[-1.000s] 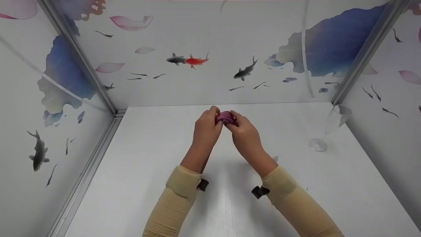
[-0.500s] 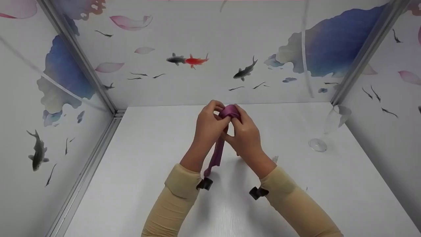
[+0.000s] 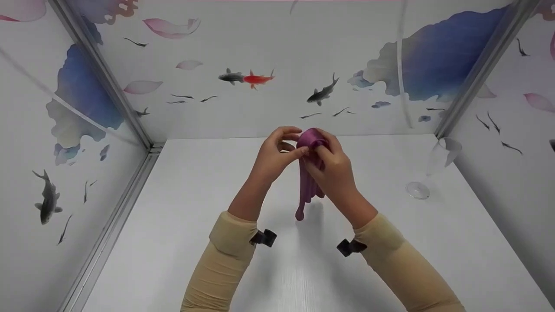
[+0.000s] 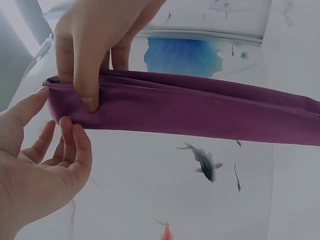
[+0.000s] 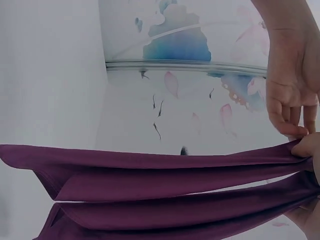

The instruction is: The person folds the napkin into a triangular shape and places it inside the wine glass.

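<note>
A purple satin scarf [image 3: 311,138], folded into a strip, is bent into a loop at its top, with its tails hanging below. My right hand [image 3: 334,164] grips the loop from the right; some fingers are tucked into it and partly hidden. My left hand [image 3: 275,156] is at the loop's left side, thumb tip on its front edge and index finger arched over. In the left wrist view, the scarf's folded layers [image 4: 200,107] run off to the right. The right wrist view shows two hanging tails [image 5: 150,180] with a narrow gap between them.
A clear stemmed glass [image 3: 418,190] stands at the right of the white table [image 3: 195,216]. White panels with painted fish and blue patches enclose the table at the back and sides. Grey metal rails [image 3: 112,86] line the corners.
Both hands have risen slightly with the scarf, and the loop has shifted right. My left fingers have spread away from it. The tails have come into fuller view between the forearms.
</note>
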Demonstrator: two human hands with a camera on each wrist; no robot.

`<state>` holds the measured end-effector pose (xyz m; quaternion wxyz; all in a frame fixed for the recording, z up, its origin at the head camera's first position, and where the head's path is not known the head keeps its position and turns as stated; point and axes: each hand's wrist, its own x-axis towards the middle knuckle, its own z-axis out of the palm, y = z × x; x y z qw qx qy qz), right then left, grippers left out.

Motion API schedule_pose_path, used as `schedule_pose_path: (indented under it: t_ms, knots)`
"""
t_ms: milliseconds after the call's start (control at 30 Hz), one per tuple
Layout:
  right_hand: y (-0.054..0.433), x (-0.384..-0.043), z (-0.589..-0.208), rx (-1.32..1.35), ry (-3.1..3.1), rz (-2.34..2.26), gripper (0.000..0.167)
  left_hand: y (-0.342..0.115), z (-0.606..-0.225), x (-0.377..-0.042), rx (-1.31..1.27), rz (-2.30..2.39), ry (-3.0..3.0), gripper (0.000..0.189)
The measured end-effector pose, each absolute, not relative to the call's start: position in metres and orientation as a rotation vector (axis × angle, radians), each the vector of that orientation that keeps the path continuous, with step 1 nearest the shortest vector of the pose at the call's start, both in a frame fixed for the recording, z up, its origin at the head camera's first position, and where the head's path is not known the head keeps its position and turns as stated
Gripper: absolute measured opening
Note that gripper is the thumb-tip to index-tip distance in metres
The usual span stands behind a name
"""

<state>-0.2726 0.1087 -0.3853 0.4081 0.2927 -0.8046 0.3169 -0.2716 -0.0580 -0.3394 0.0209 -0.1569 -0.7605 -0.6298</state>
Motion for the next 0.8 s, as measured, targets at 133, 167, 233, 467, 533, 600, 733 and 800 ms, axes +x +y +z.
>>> schedule_pose_path:
  t_ms: [133, 167, 233, 467, 533, 600, 733, 800]
  knots:
    - [0.111, -0.271, -0.385, 0.803, -2.028, 0.852, 0.015, -0.063, -0.346, -0.277, -0.504, -1.933, -2.425, 0.044]
    - [0.112, -0.27, -0.385, 0.821, -2.027, 0.868, 0.015, -0.063, -0.347, -0.277, -0.513, -1.938, -2.438, 0.044]
    - [0.113, -0.269, -0.385, 0.858, -2.024, 0.9, 0.015, -0.064, -0.35, -0.277, -0.556, -1.958, -2.433, 0.041]
    - [0.115, -0.267, -0.382, 0.938, -2.002, 0.954, 0.016, -0.061, -0.361, -0.278, -0.786, -2.181, -2.172, 0.052]
    - [0.116, -0.266, -0.381, 0.957, -2.004, 0.966, 0.016, -0.061, -0.364, -0.279, -0.842, -2.243, -2.1, 0.058]
    - [0.118, -0.265, -0.379, 0.972, -2.012, 0.978, 0.016, -0.061, -0.368, -0.28, -0.905, -2.3, -2.037, 0.056]
    - [0.121, -0.264, -0.378, 0.999, -2.031, 1.024, 0.018, -0.059, -0.372, -0.281, -1.007, -2.389, -1.933, 0.042]
    - [0.122, -0.264, -0.378, 1.014, -2.04, 1.048, 0.02, -0.058, -0.374, -0.281, -1.028, -2.437, -1.886, 0.037]
